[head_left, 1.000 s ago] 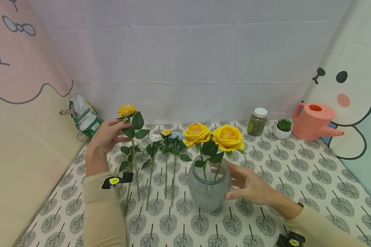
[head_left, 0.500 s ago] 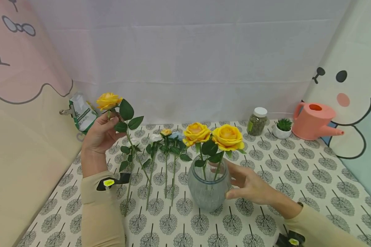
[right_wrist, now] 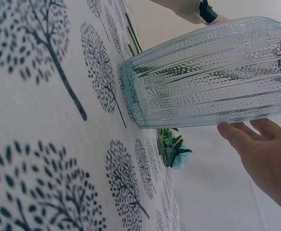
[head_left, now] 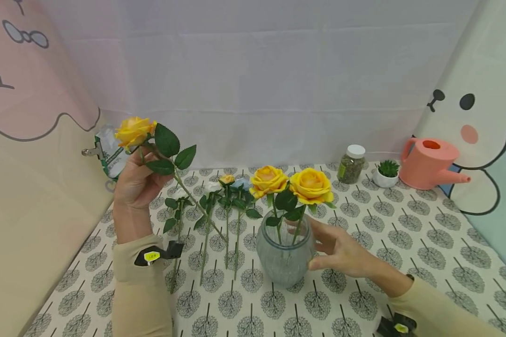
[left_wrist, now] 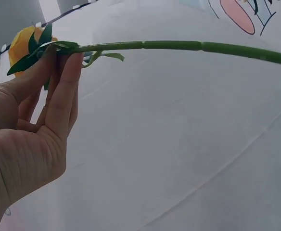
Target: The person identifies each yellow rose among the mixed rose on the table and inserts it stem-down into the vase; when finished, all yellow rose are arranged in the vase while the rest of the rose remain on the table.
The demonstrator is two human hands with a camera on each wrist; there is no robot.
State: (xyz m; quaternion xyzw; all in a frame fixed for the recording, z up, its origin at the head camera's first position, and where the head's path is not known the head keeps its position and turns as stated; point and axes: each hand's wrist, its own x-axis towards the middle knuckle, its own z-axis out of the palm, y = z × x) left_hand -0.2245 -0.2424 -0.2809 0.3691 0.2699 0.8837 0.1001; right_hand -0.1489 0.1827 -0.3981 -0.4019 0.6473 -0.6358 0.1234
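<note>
My left hand (head_left: 137,180) pinches a yellow rose (head_left: 134,132) by its stem just under the bloom. The rose is raised off the table and tilted, its long green stem (left_wrist: 174,45) slanting down to the right. With my right hand (head_left: 341,250) I hold the right side of a clear bluish ribbed glass vase (head_left: 284,267), which stands upright on the table. In the right wrist view, thumb and fingers curve round the vase (right_wrist: 208,79). Two more yellow roses (head_left: 311,186) stand in it, their blooms well above the rim.
Between my hands lie several flowers, including a white one (head_left: 212,188), a small yellow one (head_left: 226,179) and a blue one (head_left: 241,184). A clipped bag (head_left: 113,153) stands back left. A jar (head_left: 351,164), succulent pot (head_left: 385,179) and coral watering can (head_left: 427,166) stand back right.
My left hand has moved left and up with the yellow rose. The rose has tilted, so its stem swings out to the right. My right hand and the vase stay put.
</note>
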